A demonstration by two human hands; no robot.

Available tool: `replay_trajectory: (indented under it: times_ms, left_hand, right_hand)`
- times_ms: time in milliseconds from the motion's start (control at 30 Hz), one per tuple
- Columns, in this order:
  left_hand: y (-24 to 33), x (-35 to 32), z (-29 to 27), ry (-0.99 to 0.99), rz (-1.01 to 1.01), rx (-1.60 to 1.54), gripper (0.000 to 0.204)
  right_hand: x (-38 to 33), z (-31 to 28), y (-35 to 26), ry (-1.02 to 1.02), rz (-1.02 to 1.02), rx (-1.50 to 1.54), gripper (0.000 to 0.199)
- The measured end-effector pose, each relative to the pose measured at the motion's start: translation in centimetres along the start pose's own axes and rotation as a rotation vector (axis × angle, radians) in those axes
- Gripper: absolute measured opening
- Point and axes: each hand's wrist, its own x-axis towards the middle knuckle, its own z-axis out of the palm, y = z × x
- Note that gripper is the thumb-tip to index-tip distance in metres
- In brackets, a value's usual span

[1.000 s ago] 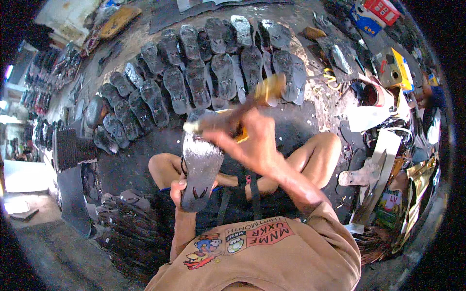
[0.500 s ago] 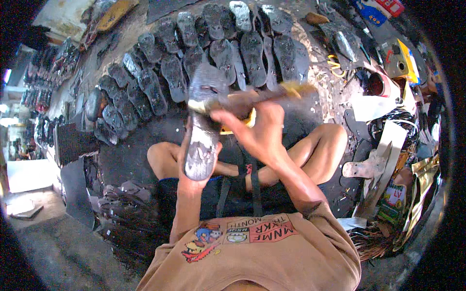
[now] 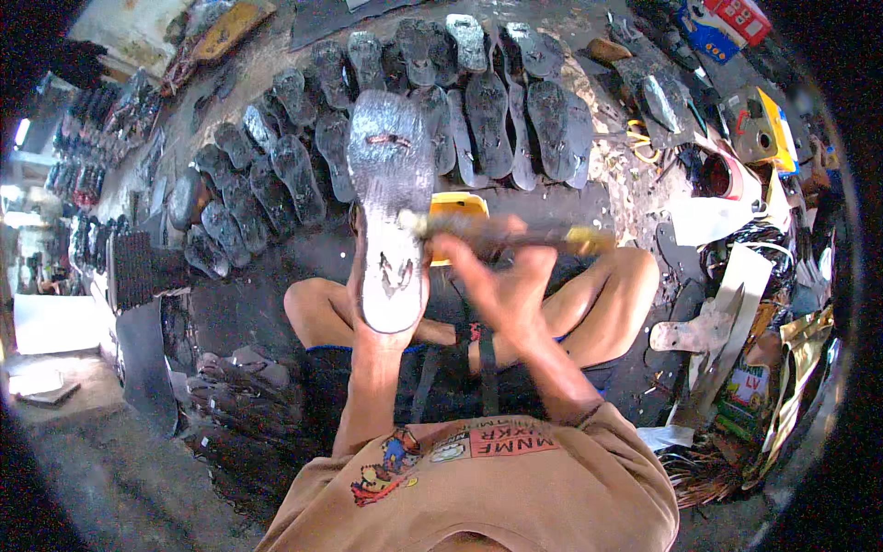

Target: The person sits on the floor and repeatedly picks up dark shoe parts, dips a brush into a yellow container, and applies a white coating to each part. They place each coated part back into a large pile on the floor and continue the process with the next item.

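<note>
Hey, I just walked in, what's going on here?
A person sits cross-legged. Their left hand has a long, black, glossy sandal sole in its grip, slotted face up. Their right hand holds a blurred, brush-like tool with a pale tip and a yellow-ended handle; the tip is at the sole's right side, though whether it touches is unclear. A bright yellow container sits just beyond the tool, and rows of dark sandal soles lie ahead.

your right hand (image 3: 501, 276) can pass rightward over the dark mat (image 3: 572, 206), between the rows of soles (image 3: 488, 127) ahead and your right knee (image 3: 633, 274); leftward, the held sole (image 3: 391, 198) and the yellow container (image 3: 459, 203) stand in your way.
</note>
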Motion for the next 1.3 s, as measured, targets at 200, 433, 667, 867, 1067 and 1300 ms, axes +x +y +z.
replay_trajectory:
  times_ms: [200, 433, 667, 867, 1067, 1300]
  left_hand:
    - [1.4, 1.5, 3.8, 0.150, -0.083, 0.109, 0.047]
    - [0.2, 1.8, 2.1, 0.129, -0.160, -0.049, 0.054]
    - [-0.6, -1.7, -0.5, -0.062, -0.337, -0.407, 0.065]
    - [0.7, -0.5, 3.4, -0.110, -0.472, -0.044, 0.065]
    - [4.3, 14.1, 11.7, 0.048, -0.115, 0.468, 0.030]
    - [-10.3, 48.1, 15.1, 0.012, -0.080, 0.279, 0.020]
  right_hand:
    - [0.5, 0.4, 3.5, 0.056, 0.092, 0.416, 0.017]
    - [-2.0, -1.7, -1.2, -0.228, -0.286, 0.280, 0.020]
    - [8.9, -4.7, 6.0, 0.065, 0.276, 0.288, 0.026]
    - [6.7, -5.3, 6.5, 0.077, 0.076, 0.124, 0.025]
    - [7.4, -8.8, 18.3, 0.623, 0.570, 0.226, 0.034]
    - [4.1, -5.6, 23.9, 0.524, 0.875, 0.299, 0.038]
